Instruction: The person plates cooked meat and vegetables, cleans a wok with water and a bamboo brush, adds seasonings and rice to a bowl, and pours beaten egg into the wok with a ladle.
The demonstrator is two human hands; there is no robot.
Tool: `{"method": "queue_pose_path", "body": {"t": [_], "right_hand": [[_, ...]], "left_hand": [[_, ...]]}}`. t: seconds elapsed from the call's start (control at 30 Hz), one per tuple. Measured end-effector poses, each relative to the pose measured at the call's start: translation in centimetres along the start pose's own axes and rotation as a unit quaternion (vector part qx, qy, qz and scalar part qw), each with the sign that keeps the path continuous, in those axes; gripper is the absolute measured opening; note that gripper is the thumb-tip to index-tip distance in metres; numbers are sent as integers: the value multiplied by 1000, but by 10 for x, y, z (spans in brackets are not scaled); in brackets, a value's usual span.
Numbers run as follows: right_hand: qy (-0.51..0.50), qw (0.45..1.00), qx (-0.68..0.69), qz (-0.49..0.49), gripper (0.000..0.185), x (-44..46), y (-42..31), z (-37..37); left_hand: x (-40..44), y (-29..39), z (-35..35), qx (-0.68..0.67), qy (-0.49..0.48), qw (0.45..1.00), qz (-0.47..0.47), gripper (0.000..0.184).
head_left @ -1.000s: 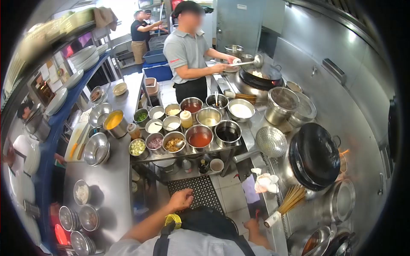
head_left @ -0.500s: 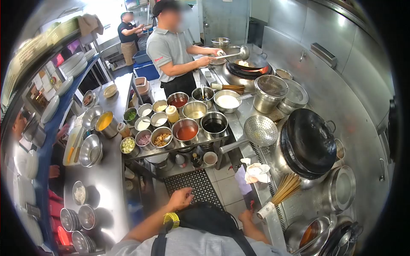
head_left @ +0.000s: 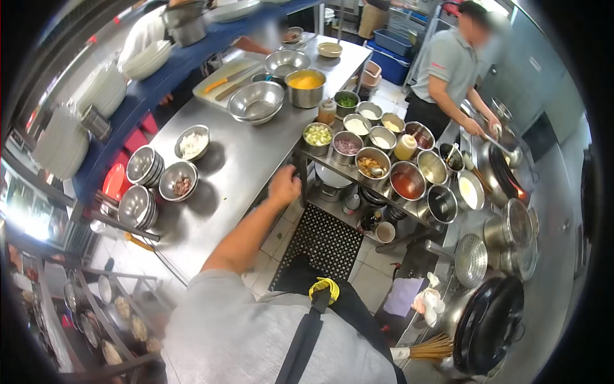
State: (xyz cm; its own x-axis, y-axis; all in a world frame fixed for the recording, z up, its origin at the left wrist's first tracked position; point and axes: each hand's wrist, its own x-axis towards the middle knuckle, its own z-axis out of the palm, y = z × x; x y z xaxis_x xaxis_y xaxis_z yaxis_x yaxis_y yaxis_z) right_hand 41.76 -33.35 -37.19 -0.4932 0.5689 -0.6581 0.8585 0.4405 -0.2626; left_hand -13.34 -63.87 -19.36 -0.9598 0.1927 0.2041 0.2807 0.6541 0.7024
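Observation:
My left hand (head_left: 284, 186) reaches forward between the steel counter and the rack of ingredient pots, fingers loosely curled. Nothing shows in it. Closest to it are a pot of pale green chopped vegetable (head_left: 318, 135), a pot of chopped purple onion (head_left: 347, 146) and a pot of brown pieces with a spoon (head_left: 373, 162). On the steel counter (head_left: 240, 150) to its left stand a bowl of white food (head_left: 192, 143) and a bowl of reddish-brown pieces (head_left: 179, 182). My right hand is out of sight.
A co-worker (head_left: 444, 70) holds a ladle over a wok at the far right. Nested steel bowls (head_left: 256, 102) and a yellow-filled pot (head_left: 306, 88) stand on the counter. A black perforated mat (head_left: 320, 240) lies on the floor. At right are a strainer (head_left: 471, 259) and a lidded wok (head_left: 492, 326).
The view has swung left towards the counter and shelves. My left arm has stretched forward, away from my body. My right hand has left the view.

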Motion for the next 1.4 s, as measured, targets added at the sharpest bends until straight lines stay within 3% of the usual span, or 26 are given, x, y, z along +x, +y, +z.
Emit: {"method": "queue_pose_path", "body": {"t": [0.07, 0.1, 0.17, 0.37, 0.5, 0.57, 0.6, 0.67, 0.73, 0.77, 0.8, 0.87, 0.9, 1.03, 1.07, 1.13, 1.17, 1.27, 1.37, 1.4], "right_hand": [[-3, 1000, 22, 7, 42, 3, 1, -6], [-4, 1000, 27, 10, 42, 3, 3, -7], [-13, 999, 45, 17, 42, -2, 13, -5], [-25, 995, 94, 33, 44, -13, 4, 40], [15, 999, 46, 13, 47, -2, -52, 35], [34, 999, 33, -3, 48, 18, -86, 26], [32, 999, 39, -10, 48, 25, -100, 27], [1, 997, 63, -47, 46, 37, -156, -2], [13, 989, 113, -93, 35, 48, -206, -21], [18, 983, 140, -118, 29, 55, -227, -23], [-16, 979, 152, -138, 36, 65, -252, -34], [65, 961, 166, -212, 45, 75, -299, -49], [53, 956, 173, -231, 46, 72, -329, -70], [9, 924, 252, -287, 44, 88, -413, -149], [29, 930, 235, -282, 42, 81, -437, -183], [78, 913, 236, -324, 37, 105, -466, -227], [47, 907, 289, -304, 34, 123, -470, -247], [95, 894, 251, -358, 31, 155, -526, -307], [111, 899, 133, -402, 32, 213, -583, -331], [86, 876, 154, -449, 35, 254, -595, -321]], "left_hand": [[45, -88, -5, 117, 61, 989, -65, 62], [60, -103, -34, 51, 49, 987, -145, 74], [72, -122, -81, 47, 85, 955, -281, 78], [136, -261, -127, 66, 231, 940, -243, 70], [134, -314, -133, 38, 268, 932, -239, 64], [140, -310, -126, -39, 247, 939, -238, 56], [132, -271, -129, -129, 209, 936, -253, 52], [140, -285, -111, -20, 146, 982, -115, 51], [114, -301, -113, 86, 49, 991, -89, 54], [106, -280, -106, 75, 41, 991, -101, 58], [97, -253, -101, 64, 34, 991, -113, 62], [72, -184, -96, -50, 67, 987, -138, 68], [64, -155, -97, -103, 67, 977, -174, 71], [42, -130, -88, -190, 120, 962, -156, 67], [37, -103, -91, -179, 163, 955, -169, 57], [27, -112, -89, -243, 248, 903, -255, 50], [23, -118, -89, -274, 291, 869, -292, 46], [22, -129, -103, -321, 387, 790, -352, 38], [39, -134, -116, -320, 392, 753, -420, 52], [43, -156, -120, -338, 392, 733, -441, 50]]}}
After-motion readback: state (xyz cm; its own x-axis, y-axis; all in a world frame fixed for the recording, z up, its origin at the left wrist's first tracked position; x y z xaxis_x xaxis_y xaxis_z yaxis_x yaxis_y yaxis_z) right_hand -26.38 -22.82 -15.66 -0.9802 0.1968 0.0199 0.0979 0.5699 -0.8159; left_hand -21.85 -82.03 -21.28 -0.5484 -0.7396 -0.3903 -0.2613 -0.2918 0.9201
